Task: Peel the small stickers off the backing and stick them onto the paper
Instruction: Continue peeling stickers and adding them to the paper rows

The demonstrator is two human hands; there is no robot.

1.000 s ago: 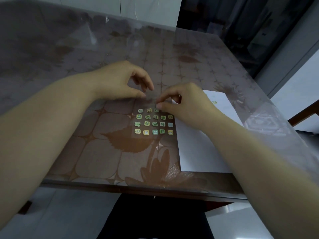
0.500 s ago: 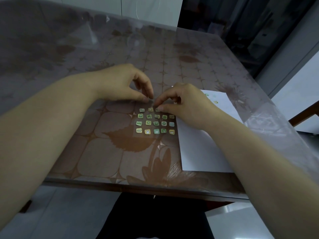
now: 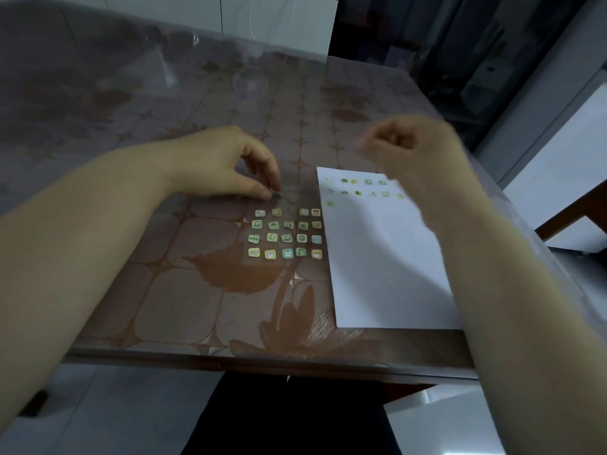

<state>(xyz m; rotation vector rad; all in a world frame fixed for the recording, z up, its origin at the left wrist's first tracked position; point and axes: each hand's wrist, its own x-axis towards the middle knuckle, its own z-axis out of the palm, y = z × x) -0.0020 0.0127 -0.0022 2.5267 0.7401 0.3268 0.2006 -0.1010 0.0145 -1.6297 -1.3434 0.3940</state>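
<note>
Table (image 3: pixel 197 300) with a brown flower-patterned top under a clear glossy cover fills most of the view. White rectangular paper (image 3: pixel 384 267) lies at its near right edge, with about a dozen small green and yellow stickers (image 3: pixel 368 182) in rows along its far end. Just left of the paper lies the transparent backing sheet (image 3: pixel 285 198), bearing a grid of small square green and yellow stickers (image 3: pixel 286 238). The left hand (image 3: pixel 226 165) presses fingertips on the sheet's far edge, fingers curled narrow. The right hand (image 3: pixel 414 149), blurred, hovers above the paper's far end, fingers pinched together; whether it holds a sticker cannot be told.
</note>
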